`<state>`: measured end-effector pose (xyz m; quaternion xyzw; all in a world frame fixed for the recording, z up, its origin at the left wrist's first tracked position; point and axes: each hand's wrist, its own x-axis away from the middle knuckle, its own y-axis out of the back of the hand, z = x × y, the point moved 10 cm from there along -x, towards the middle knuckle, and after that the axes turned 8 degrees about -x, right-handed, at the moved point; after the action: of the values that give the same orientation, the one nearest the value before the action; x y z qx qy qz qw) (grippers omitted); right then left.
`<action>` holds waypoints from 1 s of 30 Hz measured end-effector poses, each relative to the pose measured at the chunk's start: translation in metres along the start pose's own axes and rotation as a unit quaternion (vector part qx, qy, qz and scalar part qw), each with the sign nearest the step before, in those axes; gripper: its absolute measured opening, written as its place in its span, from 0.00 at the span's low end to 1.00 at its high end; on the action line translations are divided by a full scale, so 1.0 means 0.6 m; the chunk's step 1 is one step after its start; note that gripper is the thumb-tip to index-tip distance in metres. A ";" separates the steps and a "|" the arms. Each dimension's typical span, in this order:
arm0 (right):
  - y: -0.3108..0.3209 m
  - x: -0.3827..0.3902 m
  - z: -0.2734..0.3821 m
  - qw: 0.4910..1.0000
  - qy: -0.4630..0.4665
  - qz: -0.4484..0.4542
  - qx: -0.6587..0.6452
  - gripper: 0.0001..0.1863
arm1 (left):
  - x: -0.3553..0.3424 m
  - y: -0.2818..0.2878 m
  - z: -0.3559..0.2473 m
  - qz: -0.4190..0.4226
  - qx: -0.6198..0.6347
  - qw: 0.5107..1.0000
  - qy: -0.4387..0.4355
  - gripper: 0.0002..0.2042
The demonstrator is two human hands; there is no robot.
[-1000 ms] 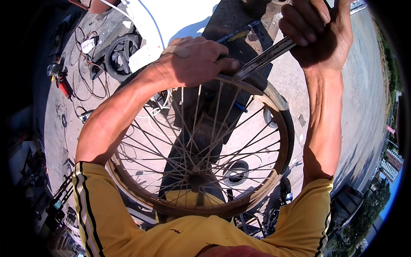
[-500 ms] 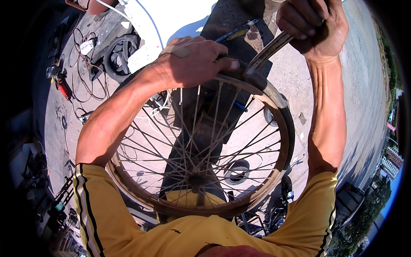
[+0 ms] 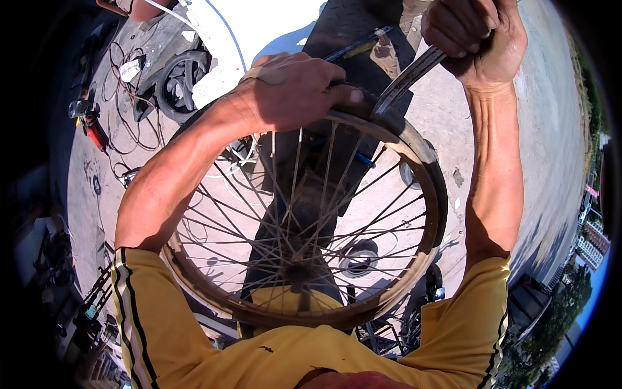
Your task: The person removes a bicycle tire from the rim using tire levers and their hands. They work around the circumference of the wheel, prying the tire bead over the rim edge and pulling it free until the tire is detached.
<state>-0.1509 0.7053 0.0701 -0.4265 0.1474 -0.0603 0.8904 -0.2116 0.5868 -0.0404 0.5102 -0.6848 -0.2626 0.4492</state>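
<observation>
"Wheel (image 3: 298, 275) in the sun, and a big one. Where does it lie from the left grip (image 3: 295, 94)?"

"Right under it. The brown, worn rim (image 3: 311, 316) spreads from that grip back toward the person's yellow shirt (image 3: 291, 350)."

"And how is the left grip set?"

"Closed over the dark tyre (image 3: 439, 194) at the wheel's far edge, thumb on the near side. The fingertips are hidden from me."

"What about the right grip (image 3: 476, 45)?"

"Curled tight around a metal bar (image 3: 409, 79). It slants down and leftward out of that grip, and the lower end meets the tyre just to the right of the left thumb. Whether the tip sits beneath the tyre's edge, I can't tell."

"Anything around them?"

"Bright white panel (image 3: 265, 32) just beyond the left grip, a blue line running over it. Out to that grip's left, black rubber loops (image 3: 167, 97) lie on the ground (image 3: 551, 149), and farther left still, a red tool (image 3: 97, 135)."

"And past the right grip?"

"More of that ground, sunlit, stretching away to its right."
</observation>
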 end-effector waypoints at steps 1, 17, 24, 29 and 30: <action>0.005 -0.005 -0.008 1.000 -0.006 0.000 -0.002 0.31 | 0.003 -0.003 0.006 0.006 0.001 1.000 0.010 0.21; 0.019 0.001 -0.023 0.998 -0.042 -0.036 0.011 0.28 | -0.001 -0.005 0.011 -0.012 -0.009 1.000 0.008 0.24; 0.063 -0.004 -0.041 0.996 -0.061 -0.058 -0.020 0.27 | -0.009 -0.009 0.010 -0.041 -0.027 0.999 -0.009 0.26; 0.070 -0.015 -0.051 0.995 -0.068 -0.069 -0.031 0.27 | -0.012 -0.014 0.004 0.026 -0.011 0.999 0.028 0.23; 0.085 -0.023 -0.061 0.993 -0.072 -0.079 -0.045 0.26 | -0.013 -0.014 0.007 0.028 -0.017 0.999 0.028 0.23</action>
<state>-0.1764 0.7135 0.0115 -0.4794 0.0511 -0.0928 0.8712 -0.2109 0.5907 -0.0516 0.4907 -0.6810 -0.2472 0.4842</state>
